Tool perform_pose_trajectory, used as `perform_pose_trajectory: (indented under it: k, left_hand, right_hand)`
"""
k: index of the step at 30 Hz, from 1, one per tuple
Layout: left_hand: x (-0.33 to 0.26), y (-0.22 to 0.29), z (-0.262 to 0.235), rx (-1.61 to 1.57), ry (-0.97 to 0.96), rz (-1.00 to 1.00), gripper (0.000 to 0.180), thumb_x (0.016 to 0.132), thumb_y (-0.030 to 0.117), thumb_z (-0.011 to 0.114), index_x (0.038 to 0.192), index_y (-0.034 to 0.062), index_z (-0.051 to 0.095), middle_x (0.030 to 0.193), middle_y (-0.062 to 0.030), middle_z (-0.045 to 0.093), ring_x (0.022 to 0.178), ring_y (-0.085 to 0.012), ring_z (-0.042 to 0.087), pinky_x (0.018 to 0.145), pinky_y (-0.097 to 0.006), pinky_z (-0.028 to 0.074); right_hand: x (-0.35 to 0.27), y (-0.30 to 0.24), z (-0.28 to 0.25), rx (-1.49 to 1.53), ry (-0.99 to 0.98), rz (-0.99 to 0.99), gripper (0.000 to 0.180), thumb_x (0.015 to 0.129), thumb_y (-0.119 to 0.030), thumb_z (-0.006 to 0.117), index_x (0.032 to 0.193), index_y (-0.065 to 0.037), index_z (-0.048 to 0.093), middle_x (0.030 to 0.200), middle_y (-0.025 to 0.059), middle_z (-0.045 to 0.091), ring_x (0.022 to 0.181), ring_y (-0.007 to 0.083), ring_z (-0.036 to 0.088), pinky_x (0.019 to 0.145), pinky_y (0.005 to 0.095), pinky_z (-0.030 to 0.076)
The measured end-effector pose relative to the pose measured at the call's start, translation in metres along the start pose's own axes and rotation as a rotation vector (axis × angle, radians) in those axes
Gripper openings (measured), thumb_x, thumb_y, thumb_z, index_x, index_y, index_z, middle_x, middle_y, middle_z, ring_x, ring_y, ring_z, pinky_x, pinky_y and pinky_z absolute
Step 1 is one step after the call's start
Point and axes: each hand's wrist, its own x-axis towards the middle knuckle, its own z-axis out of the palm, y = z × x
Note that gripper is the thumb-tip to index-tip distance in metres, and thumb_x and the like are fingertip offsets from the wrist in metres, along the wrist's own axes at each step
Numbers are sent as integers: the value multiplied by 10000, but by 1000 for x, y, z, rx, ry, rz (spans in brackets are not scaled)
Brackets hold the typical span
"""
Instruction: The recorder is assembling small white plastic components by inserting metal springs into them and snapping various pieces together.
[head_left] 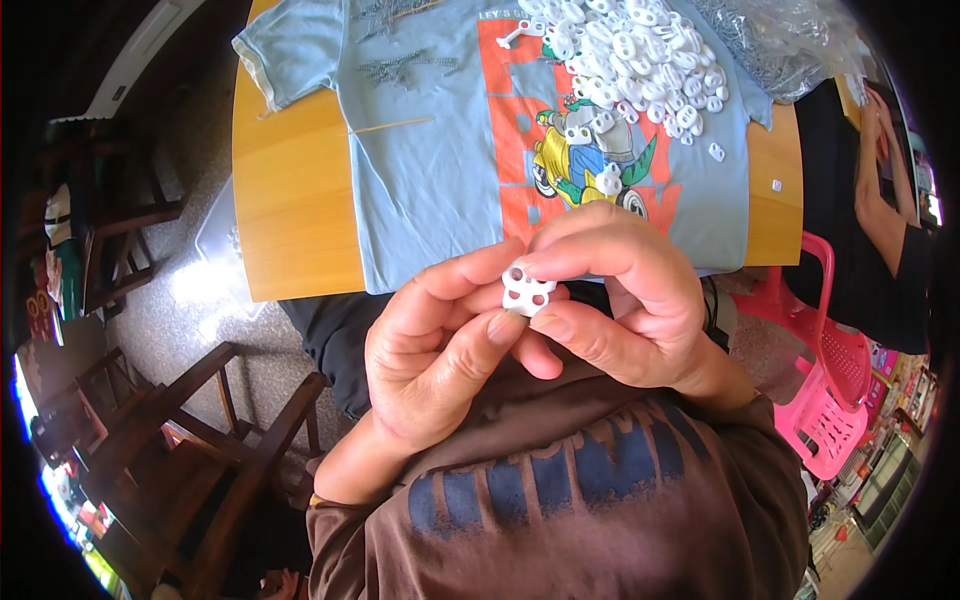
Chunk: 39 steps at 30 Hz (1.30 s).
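Observation:
Pinched between both hands, just in front of my chest, is a small white plastic piece with several round holes point(527, 294). My left hand point(425, 345) grips its left and lower side with thumb and fingertips. From the other side, my right hand point(645, 300) closes on it with thumb and index finger. Part of the piece is hidden by the fingertips. Beyond my hands a heap of similar white plastic pieces point(640, 70) lies on a light blue printed T-shirt point(420, 215). A few lie nearer, among them one white piece point(608, 180) just beyond my right hand.
The shirt covers most of a wooden table point(290, 190). Small grey spring-like parts point(405, 68) and a thin stick point(390, 125) lie on its left. A clear plastic bag point(790, 50) stands far right. Beside a pink chair point(825, 400) another person's arm point(875, 190) shows.

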Motion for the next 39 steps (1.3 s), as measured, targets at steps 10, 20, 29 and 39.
perform_pose_trajectory:
  k: [10,20,29,39]
  left_hand:
    - [-1,-2,1,49,9,88,358,882,-31,478,1230,-46,393,1046,-203,584,766,-186,625,685,-270,525]
    - [-3,-4,4,91,70,159,345,879,-31,484,1214,-53,404,1014,-202,592,746,-171,624,668,-260,528]
    - [-2,-9,1,40,-15,170,380,876,-37,483,1237,-52,365,1031,-215,579,772,-192,625,696,-285,530]
    - [-2,-14,3,65,23,208,324,872,-46,491,1187,-61,420,985,-200,595,727,-182,630,672,-279,532]
  right_hand:
    - [3,-5,-3,-54,-43,12,279,808,-21,589,1084,11,567,928,109,574,750,191,569,643,268,465]
    - [2,-5,3,-14,-19,18,315,802,-58,618,1105,0,558,946,105,571,766,188,561,656,272,465]
    - [-3,2,8,8,26,-14,288,809,-79,617,1081,-9,555,930,100,568,810,211,555,699,287,451]
    - [-12,15,22,171,99,-7,246,856,-99,567,1077,-9,506,961,132,529,812,236,523,689,321,431]
